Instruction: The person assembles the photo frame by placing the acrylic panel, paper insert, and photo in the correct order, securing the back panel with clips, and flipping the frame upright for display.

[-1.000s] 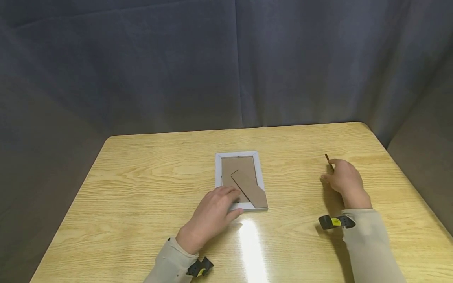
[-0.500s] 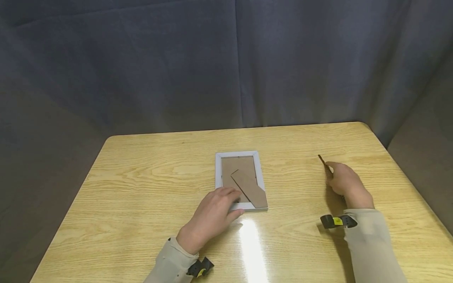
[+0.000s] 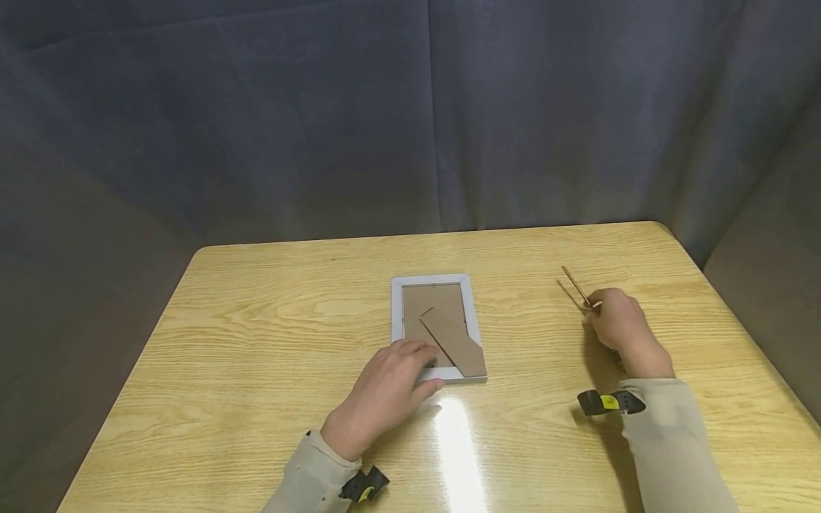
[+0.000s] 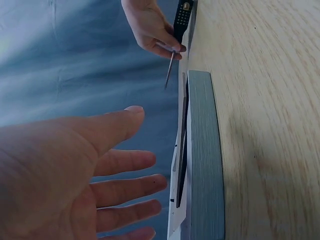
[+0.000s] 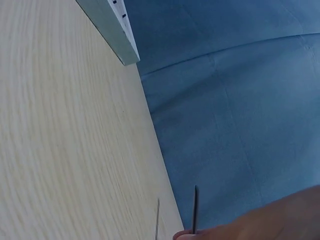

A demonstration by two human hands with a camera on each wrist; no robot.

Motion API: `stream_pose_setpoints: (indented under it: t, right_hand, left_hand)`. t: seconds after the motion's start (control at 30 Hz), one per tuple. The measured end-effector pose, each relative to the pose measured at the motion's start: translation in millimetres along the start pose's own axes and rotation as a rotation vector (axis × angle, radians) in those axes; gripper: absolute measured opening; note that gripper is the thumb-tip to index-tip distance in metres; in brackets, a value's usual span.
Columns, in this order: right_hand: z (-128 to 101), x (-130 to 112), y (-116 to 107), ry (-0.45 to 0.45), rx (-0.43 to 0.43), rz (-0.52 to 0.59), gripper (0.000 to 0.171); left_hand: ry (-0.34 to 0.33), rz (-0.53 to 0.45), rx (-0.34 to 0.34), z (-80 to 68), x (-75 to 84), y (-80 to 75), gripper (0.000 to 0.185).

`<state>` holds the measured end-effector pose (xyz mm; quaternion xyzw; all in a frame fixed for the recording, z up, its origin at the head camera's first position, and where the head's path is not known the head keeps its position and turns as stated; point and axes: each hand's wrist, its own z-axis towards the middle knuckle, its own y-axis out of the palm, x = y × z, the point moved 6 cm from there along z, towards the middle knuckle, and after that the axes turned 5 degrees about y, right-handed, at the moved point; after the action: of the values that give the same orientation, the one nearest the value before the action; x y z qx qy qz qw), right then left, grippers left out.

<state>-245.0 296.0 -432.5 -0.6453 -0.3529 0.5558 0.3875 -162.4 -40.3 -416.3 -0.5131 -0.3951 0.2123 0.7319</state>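
A white picture frame [image 3: 470,313] lies face down on the table, its brown backing board [image 3: 417,296] and slanted easel stand [image 3: 452,338] uppermost. My left hand [image 3: 385,385] rests at its lower left corner, fingers over the edge; the left wrist view shows the fingers [image 4: 130,185] extended beside the frame's side [image 4: 205,160]. Off to the right, my right hand [image 3: 622,328] pinches a thin, dark, rod-like tool [image 3: 575,283] between thumb and fingers. Its slim end points away and to the left, close over the table. The palm hides its rear part, so I cannot tell its kind.
The wood-grain table [image 3: 256,320] has rounded far corners, and a dark grey curtain [image 3: 321,142] hangs right behind its far edge. Each wrist wears a black band [image 3: 609,402] with a yellow label. Glare shines on the tabletop below the frame.
The tool in my right hand has swung leftward, and more of its length sticks out past the fingers. My left hand and the picture frame have stayed in place.
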Motion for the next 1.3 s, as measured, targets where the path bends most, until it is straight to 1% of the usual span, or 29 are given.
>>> stream_pose_setpoints:
  t: [0.13,0.43,0.5,0.7,0.77,0.97,1.1,1.3]
  right_hand:
    - [0.0,-7.0,-0.2,-0.041,0.049,0.009,0.017]
    - [-4.8,-31.3,-1.6,-0.094,0.100,0.012,0.017]
    - [-6.2,-38.4,-1.5,-0.127,0.107,0.042,0.016]
    - [-10.9,-63.5,-0.6,-0.289,0.166,0.136,0.014]
    - [-12.6,-69.3,0.7,-0.314,0.185,0.151,0.013]
    - [-15.8,-79.9,5.1,-0.317,0.196,0.197,0.018]
    - [-16.2,-84.2,8.0,-0.308,0.187,0.224,0.021]
    - [-17.1,-88.8,13.0,-0.315,0.187,0.262,0.022]
  left_hand:
    - [-0.002,0.000,-0.001,-0.5,-0.2,-0.1,0.041]
    - [-0.003,-0.004,0.004,-1.9,-0.8,-0.6,0.042]
    - [-0.004,-0.001,0.003,-1.8,-0.9,-0.9,0.043]
    - [0.004,0.003,0.007,-1.6,-1.4,-2.2,0.042]
    - [0.006,0.003,0.010,-1.2,-1.8,-2.6,0.042]
    - [0.013,0.002,0.025,-0.3,-2.7,-4.0,0.041]
    - [0.018,-0.004,0.039,-0.4,-3.6,-5.3,0.040]
    - [0.006,-0.017,0.042,-1.0,-6.1,-7.7,0.041]
